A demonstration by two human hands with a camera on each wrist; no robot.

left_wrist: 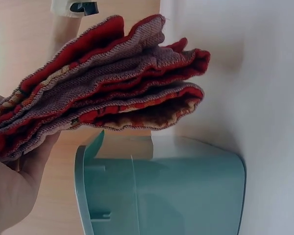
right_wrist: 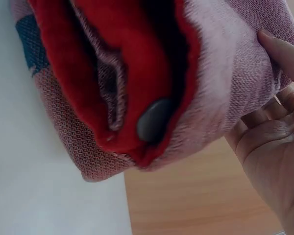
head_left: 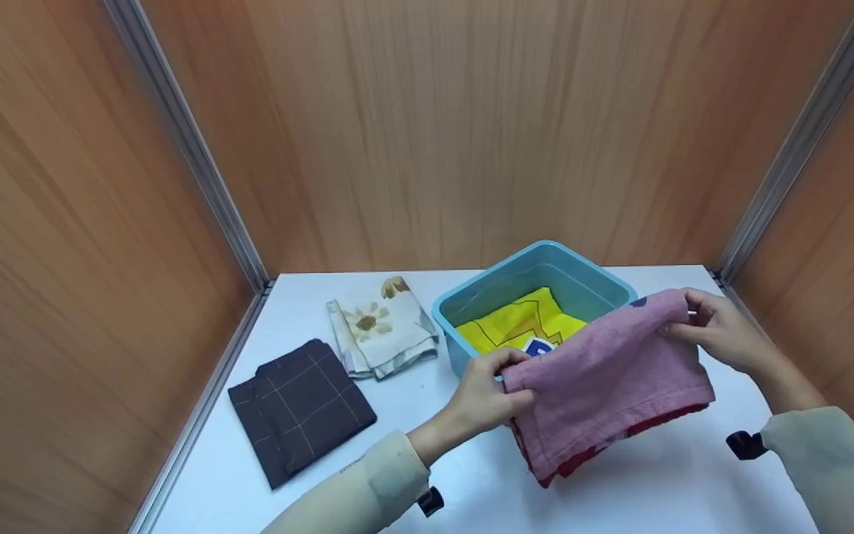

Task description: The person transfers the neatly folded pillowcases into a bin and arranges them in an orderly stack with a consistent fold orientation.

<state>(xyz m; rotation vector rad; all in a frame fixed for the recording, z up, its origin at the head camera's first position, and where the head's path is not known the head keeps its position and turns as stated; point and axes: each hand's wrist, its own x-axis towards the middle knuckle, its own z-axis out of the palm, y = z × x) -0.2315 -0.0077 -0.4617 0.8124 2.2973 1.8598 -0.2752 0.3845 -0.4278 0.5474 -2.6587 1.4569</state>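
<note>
A folded cloth (head_left: pixel 605 378), pink outside with red inner layers, hangs between both hands above the table. My left hand (head_left: pixel 482 393) pinches its left upper corner, thumb on the near face. At the opposite upper corner, my right hand (head_left: pixel 727 330) grips the cloth between thumb and fingers. The left wrist view shows the stacked layers of the cloth (left_wrist: pixel 103 83) edge-on, with red and patterned faces. Just behind the cloth stands a blue-green plastic bin (head_left: pixel 545 256), partly covered by it. Inside the bin lies a yellow cloth (head_left: pixel 523 319) with a blue and white patch.
Left of the bin lies a folded white cloth with flowers (head_left: pixel 382 326). A folded dark checked cloth (head_left: pixel 305 408) lies nearer the front left. Wood-grain panels (head_left: pixel 457 133) with metal corner posts enclose the white table (head_left: pixel 471 475) at the back and sides.
</note>
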